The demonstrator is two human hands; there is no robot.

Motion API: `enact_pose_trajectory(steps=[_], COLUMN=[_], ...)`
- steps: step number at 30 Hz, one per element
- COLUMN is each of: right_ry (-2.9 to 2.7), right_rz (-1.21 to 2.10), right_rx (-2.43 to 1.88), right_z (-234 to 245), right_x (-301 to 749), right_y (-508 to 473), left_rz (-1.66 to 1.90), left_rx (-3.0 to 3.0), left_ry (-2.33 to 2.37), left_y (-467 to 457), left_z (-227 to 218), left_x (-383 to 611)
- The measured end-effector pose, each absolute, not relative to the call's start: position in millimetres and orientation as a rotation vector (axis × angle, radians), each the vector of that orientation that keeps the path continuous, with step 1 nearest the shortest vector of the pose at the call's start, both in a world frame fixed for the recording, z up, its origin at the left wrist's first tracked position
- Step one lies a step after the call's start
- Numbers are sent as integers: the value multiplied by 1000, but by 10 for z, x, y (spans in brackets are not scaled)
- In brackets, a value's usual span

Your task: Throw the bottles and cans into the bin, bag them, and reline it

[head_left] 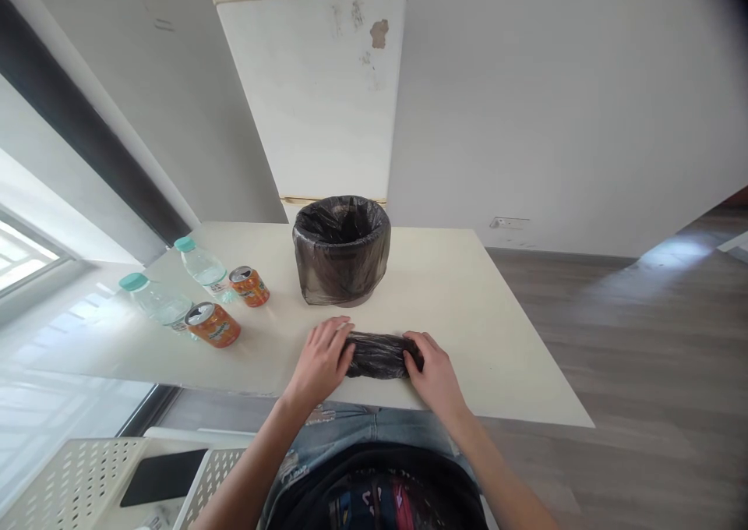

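A roll of black rubbish bags [379, 355] lies on the white table [502, 335] near its front edge. My left hand [320, 361] curls over the roll's left end, and my right hand [433, 369] grips its right end, fingers bent around it. Behind the roll stands a small round bin [342, 251] lined with a black bag, its mouth open.
At the table's left lie two plastic water bottles [202, 266] [155, 300] with teal caps and two orange drink cans [249, 286] [213, 324], all on their sides. A white fridge [315, 86] stands behind the table. A white perforated stool with a dark phone [164, 475] is at lower left.
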State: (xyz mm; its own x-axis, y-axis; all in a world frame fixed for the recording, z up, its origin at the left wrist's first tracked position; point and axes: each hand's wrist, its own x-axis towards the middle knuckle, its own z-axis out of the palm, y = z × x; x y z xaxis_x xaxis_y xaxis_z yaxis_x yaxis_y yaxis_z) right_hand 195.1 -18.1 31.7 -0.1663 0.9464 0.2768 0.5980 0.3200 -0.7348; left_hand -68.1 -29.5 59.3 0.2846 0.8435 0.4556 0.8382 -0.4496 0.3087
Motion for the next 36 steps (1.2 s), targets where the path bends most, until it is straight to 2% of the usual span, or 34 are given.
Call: enact_pose_trajectory(steps=[4,9,16,26,36], right_ry=[-1905,-2168,-2609,-2690,-2671], right_rz=[487,155,95,91,157], right_rx=[-1354,-1264,-1018,-955,-904], right_z=[338,505,476,496,414], right_x=[1922,1860,1746,2012,2216], right_y=[-214,-279,-155,18,33], left_rz=[574,408,258,234,467], left_rx=[2683,2749,2869,2894,2740], left_ry=[1394,1452,1461,1603,1771], left_y=[-394,-346,-262,-362,-477], left_z=[591,467,509,436,430], left_x=[-487,-448,-495,-873,-986])
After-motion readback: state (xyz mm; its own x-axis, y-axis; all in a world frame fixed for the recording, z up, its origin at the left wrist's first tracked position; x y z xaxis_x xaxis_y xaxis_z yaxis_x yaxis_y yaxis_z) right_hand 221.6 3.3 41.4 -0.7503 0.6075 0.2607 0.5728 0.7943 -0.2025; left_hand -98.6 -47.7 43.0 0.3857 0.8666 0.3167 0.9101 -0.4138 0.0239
